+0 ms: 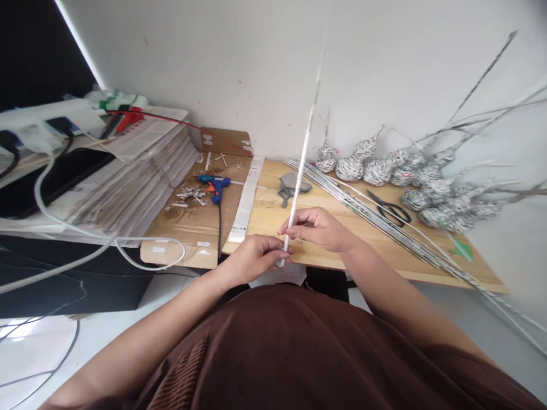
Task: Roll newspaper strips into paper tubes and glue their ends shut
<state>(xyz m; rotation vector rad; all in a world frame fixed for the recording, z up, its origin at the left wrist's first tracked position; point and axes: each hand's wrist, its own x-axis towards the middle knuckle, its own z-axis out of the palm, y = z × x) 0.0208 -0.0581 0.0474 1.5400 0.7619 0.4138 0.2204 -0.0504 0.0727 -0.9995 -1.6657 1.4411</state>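
A long thin white paper tube (303, 154) stands nearly upright in front of me, its top leaning slightly right. My left hand (261, 256) pinches its lower end, where a small piece shows between the fingers. Just above, my right hand (318, 229) is closed round the tube with thumb and fingertips. Both hands are over the front edge of the wooden table (265, 210). Behind the tube lies a crumpled grey cloth (293, 185). To the right, a bundle of printed paper tubes (363, 212) lies diagonally.
Woven paper gourd shapes (376, 171) line the wall, near black scissors (391, 209). At the left are a blue glue gun (217, 187) on cardboard (171, 242), stacked newspapers (141, 176), a power strip (51, 122) and loose white cables (64, 218).
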